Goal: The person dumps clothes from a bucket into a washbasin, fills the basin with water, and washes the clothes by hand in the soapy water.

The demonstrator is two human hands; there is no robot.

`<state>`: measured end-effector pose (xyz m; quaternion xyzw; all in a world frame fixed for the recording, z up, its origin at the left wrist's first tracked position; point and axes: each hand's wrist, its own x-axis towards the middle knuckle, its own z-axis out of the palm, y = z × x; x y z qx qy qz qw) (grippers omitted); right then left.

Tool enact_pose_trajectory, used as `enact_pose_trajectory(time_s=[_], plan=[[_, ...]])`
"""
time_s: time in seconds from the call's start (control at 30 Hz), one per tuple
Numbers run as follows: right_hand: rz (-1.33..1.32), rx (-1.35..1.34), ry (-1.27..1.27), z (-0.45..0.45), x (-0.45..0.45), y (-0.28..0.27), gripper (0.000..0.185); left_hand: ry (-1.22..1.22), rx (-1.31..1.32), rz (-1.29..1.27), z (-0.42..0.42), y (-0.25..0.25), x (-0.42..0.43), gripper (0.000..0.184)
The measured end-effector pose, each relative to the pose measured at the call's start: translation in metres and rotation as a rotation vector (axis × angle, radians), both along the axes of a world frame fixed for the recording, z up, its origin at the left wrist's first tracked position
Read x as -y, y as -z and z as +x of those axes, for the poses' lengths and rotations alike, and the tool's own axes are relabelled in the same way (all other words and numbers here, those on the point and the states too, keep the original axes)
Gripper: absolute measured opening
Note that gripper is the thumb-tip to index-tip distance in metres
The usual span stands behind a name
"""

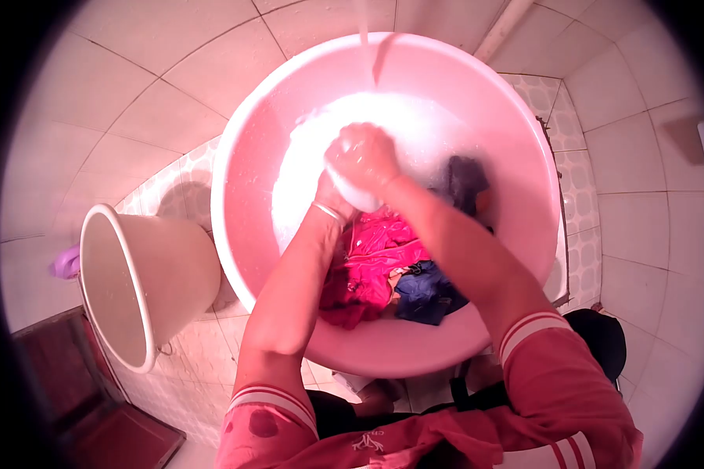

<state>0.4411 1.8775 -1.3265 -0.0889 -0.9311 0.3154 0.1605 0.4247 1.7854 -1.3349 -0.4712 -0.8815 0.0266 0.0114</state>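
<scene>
Above the sudsy water my right hand (364, 156) is closed in a fist, pressed on a white, wet-looking piece of cloth (356, 194). My left hand (330, 189) is just below and to the left, against the same white piece, its fingers mostly hidden behind the right hand. A light bracelet circles the left wrist. Both hands are over a large pink basin (391, 344). Bright red clothing (371, 262) lies in its near part, with a dark blue garment (426, 293) beside it and another dark cloth (465, 180) at the right, partly in suds.
A thin stream of water (364, 31) falls at the basin's far side. To the left, a whitish bucket (176, 266) lies tipped on its side on the tiled floor. A purple object (66, 263) is behind it. Tiled walls (633, 219) stand close around.
</scene>
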Motion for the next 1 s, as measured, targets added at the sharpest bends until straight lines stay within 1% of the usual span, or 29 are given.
enact_pose_trajectory(time_s=[0.03, 0.1, 0.13, 0.17, 0.2, 0.23, 0.27, 0.3, 0.33, 0.37, 0.4, 0.43, 0.47, 0.5, 0.53, 0.57, 0.63, 0.67, 0.7, 0.73, 0.77, 0.8, 0.83, 0.87, 0.9, 0.93, 0.97, 1.0], plan=[[-0.052, -0.043, 0.056, -0.008, -0.021, 0.008, 0.023, -0.185, 0.472, 0.33, -0.011, 0.007, 0.002, 0.037], [0.255, 0.039, 0.003, -0.015, -0.081, 0.018, 0.028, -0.553, 1.416, 0.989, -0.035, 0.024, 0.008, 0.039], [0.287, 0.033, 0.151, -0.003, -0.099, 0.026, 0.031, -0.737, 1.889, 1.317, -0.042, 0.027, 0.011, 0.04], [0.319, 0.028, 0.299, 0.007, -0.112, 0.036, 0.035, -0.92, 1.499, 1.207, -0.046, 0.018, 0.012, 0.041], [0.32, 0.028, 0.299, 0.019, -0.116, 0.055, 0.035, -0.87, 1.33, 1.018, -0.048, 0.037, 0.017, 0.042], [0.313, 0.054, 0.158, 0.035, -0.115, 0.081, 0.039, -0.813, 1.16, 0.833, -0.048, 0.072, 0.023, 0.044], [0.306, 0.082, 0.014, 0.05, -0.11, 0.106, 0.042, -0.649, 0.898, 0.511, -0.041, 0.115, 0.032, 0.045], [0.059, 0.156, 0.031, 0.059, -0.096, 0.131, 0.04, -0.476, 0.628, 0.2, -0.029, 0.145, 0.042, 0.047], [-0.189, 0.229, 0.049, 0.062, -0.083, 0.146, 0.039, -0.654, 0.661, 0.404, -0.003, 0.141, 0.044, 0.046], [-0.187, 0.232, 0.049, 0.059, -0.079, 0.128, 0.039, -0.656, 0.665, 0.405, -0.005, 0.128, 0.041, 0.046], [-0.017, 0.445, 0.009, 0.055, -0.079, 0.089, 0.039, -0.694, 0.795, 0.177, -0.01, 0.108, 0.037, 0.043], [0.155, 0.656, -0.031, 0.054, -0.079, 0.069, 0.04, -0.725, 0.919, -0.057, -0.014, 0.092, 0.033, 0.041], [0.097, 0.384, 0.158, 0.044, -0.094, 0.094, 0.037, -0.785, 0.811, 0.031, -0.016, 0.084, 0.03, 0.039], [0.046, 0.087, 0.308, 0.034, -0.109, 0.12, 0.035, -0.763, 0.746, 0.221, -0.019, 0.086, 0.032, 0.038], [-0.12, 0.11, 0.319, 0.019, -0.123, 0.1, 0.034, -0.695, 0.658, 0.433, -0.029, 0.098, 0.037, 0.037], [-0.118, 0.113, 0.318, 0.018, -0.124, 0.079, 0.034, -0.621, 0.564, 0.64, -0.04, 0.111, 0.04, 0.037], [-0.444, -0.14, 0.064, 0.019, -0.121, 0.041, 0.03, -0.73, 0.848, 1.185, -0.052, 0.103, 0.04, 0.036], [-0.445, -0.14, 0.065, 0.024, -0.125, 0.034, 0.03, -0.759, 1.212, 1.215, -0.057, 0.089, 0.053, 0.035], [-0.126, -0.278, -0.142, 0.033, -0.135, 0.031, 0.027, -0.76, 1.213, 1.213, -0.058, 0.091, 0.058, 0.035], [0.199, -0.41, -0.347, 0.041, -0.145, 0.028, 0.024, -0.748, 1.083, 0.935, -0.059, 0.093, 0.061, 0.034], [0.198, -0.409, -0.346, 0.051, -0.159, 0.032, 0.024, -0.725, 0.946, 0.662, -0.058, 0.094, 0.063, 0.034], [0.285, 0.018, -0.477, 0.061, -0.172, 0.039, 0.026, -0.703, 0.784, 0.315, -0.046, 0.066, 0.058, 0.03], [0.364, 0.452, -0.594, 0.066, -0.18, 0.047, 0.028, -0.702, 0.784, 0.314, -0.035, 0.057, 0.058, 0.03], [0.363, 0.452, -0.594, 0.065, -0.179, 0.046, 0.028, -0.575, 0.546, 0.278, -0.027, 0.052, 0.058, 0.03], [0.179, 0.38, -0.377, 0.063, -0.177, 0.043, 0.028, -0.444, 0.31, 0.24, -0.022, 0.045, 0.055, 0.031], [-0.003, 0.303, -0.16, 0.061, -0.172, 0.041, 0.028, -0.418, 0.411, 0.329, -0.02, 0.037, 0.049, 0.038], [-0.005, 0.304, -0.16, 0.059, -0.163, 0.049, 0.028, -0.327, 0.426, 0.403, -0.016, 0.036, 0.043, 0.039], [0.077, 0.082, -0.123, 0.057, -0.149, 0.064, 0.027, -0.238, 0.377, 0.418, -0.007, 0.035, 0.037, 0.044]])
